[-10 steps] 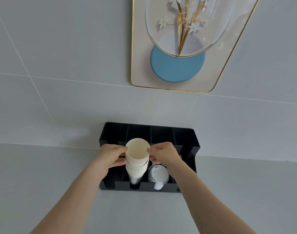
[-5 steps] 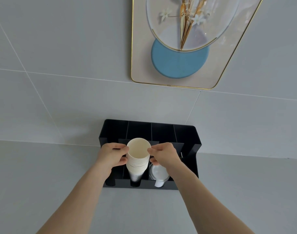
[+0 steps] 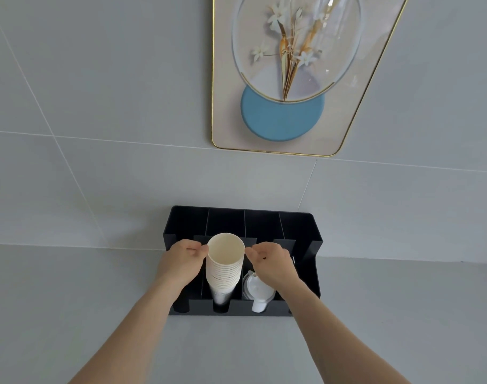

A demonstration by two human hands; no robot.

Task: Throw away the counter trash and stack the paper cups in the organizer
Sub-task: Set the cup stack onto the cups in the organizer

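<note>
A black organizer with several slots stands on the grey counter against the wall. A tall stack of cream paper cups stands upright in its second slot from the left, open mouth up. My left hand pinches the top cup's rim on the left side. My right hand has its fingertips at the rim on the right side. White plastic lids lie in the slot just right of the cups, partly hidden under my right hand.
A gold-framed picture with a blue disc and pale flowers hangs on the tiled wall above the organizer. Grey counter spreads to the left, right and front of the organizer.
Both hands stay at the top cup's rim with the stack in the same slot. The fingers have drawn out a little toward the rim's edges. My view has shifted slightly.
</note>
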